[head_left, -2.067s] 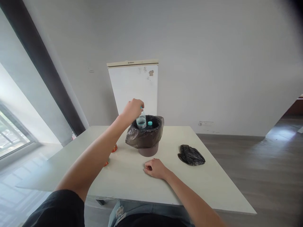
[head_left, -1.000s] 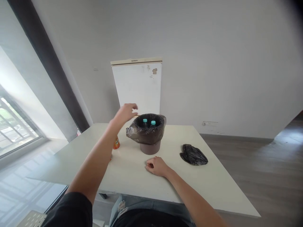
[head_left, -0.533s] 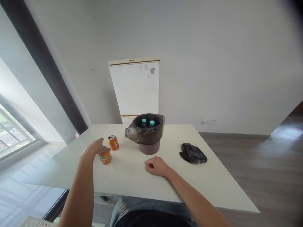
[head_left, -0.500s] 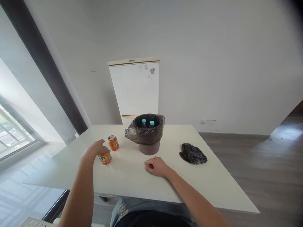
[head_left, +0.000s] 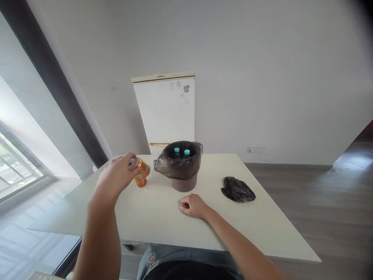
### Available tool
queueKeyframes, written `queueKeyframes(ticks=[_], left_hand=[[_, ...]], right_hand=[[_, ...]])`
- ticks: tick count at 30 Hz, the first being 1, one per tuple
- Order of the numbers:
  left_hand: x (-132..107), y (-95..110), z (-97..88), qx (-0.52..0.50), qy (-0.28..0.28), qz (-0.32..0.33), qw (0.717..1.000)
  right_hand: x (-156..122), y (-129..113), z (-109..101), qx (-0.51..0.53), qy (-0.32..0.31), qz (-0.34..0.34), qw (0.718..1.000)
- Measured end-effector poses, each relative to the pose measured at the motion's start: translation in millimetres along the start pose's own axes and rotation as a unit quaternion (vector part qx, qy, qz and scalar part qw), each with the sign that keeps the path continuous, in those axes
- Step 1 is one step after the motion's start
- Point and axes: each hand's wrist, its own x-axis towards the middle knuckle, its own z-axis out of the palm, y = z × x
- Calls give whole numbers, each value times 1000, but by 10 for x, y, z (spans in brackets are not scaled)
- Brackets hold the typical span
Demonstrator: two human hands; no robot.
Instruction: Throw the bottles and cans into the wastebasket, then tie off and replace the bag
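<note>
My left hand (head_left: 116, 177) is closed around an orange soda can (head_left: 142, 166), held tilted above the white table (head_left: 163, 217). Just behind it a second orange can (head_left: 141, 181) stands on the table, partly hidden. To the right stands a small brown bin lined with a black bag (head_left: 180, 165). Two bottles with teal caps (head_left: 176, 150) stand inside it. My right hand (head_left: 192, 205) rests on the table in front of the bin, fingers curled under, nothing visible in it.
A crumpled black plastic bag (head_left: 238, 189) lies on the right part of the table. A white fridge (head_left: 164, 111) stands against the wall behind the bin. A window is at the left, wooden floor at the right.
My left hand let a bottle go into the bin, dropped left to the nearer can, closed on it and lifted it off the table toward the bin. My right hand stayed put.
</note>
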Motion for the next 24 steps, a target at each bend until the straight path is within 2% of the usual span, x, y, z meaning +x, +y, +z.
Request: queueKeyframes(ticks=[2, 4, 6, 9, 15, 20, 24], left_hand=[[-20, 345, -195, -32, 45, 33, 998], [44, 643, -285, -79, 70, 70, 992], [174, 872, -276, -107, 66, 98, 987], [417, 1101, -142, -78, 11, 131, 988], [838, 1351, 220, 27, -135, 227, 964], [1150, 1468, 478, 81, -244, 290, 922], [1349, 1482, 655, 81, -302, 336, 888]], right_hand=[[-5, -8, -11, 3, -3, -1, 1000], [-8, -16, -19, 6, -4, -1, 1000], [-7, -21, -21, 8, -4, -1, 1000], [-1, -18, -16, 9, -3, 0, 1000], [7, 9, 5, 12, 2, -2, 1000], [9, 26, 14, 11, 1, -6, 1000], [9, 28, 12, 8, 1, -8, 1000]])
